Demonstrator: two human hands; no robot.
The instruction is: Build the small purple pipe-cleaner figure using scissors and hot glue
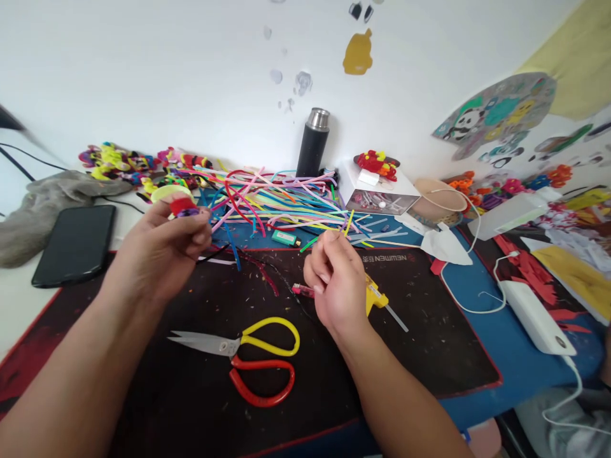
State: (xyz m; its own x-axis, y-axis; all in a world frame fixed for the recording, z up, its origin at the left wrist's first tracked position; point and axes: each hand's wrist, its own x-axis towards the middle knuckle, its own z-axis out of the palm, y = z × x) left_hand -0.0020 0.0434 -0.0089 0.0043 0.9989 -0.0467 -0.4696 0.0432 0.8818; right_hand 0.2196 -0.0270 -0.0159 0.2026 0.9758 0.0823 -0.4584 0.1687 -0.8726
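My left hand (160, 245) is raised over the left of the black mat, its fingers closed on a small fuzzy pipe-cleaner piece (184, 207) in red and purple. To the right, my right hand (337, 273) is closed with thumb and fingertips pinched together. Anything in that pinch is too small or hidden to name. Scissors (231, 346) with one yellow and one red handle lie on the mat between my forearms, blades slightly apart. Partly behind my right hand is a yellow glue gun (375, 296) with a clear glue stick poking out.
A heap of colourful pipe cleaners (281, 200) runs along the back, below a black thermos (314, 143). Finished fuzzy figures (114, 159) lie back left, near a phone (74, 243). A white box (375, 191) stands behind; a white power bank (539, 318) with cables sits right.
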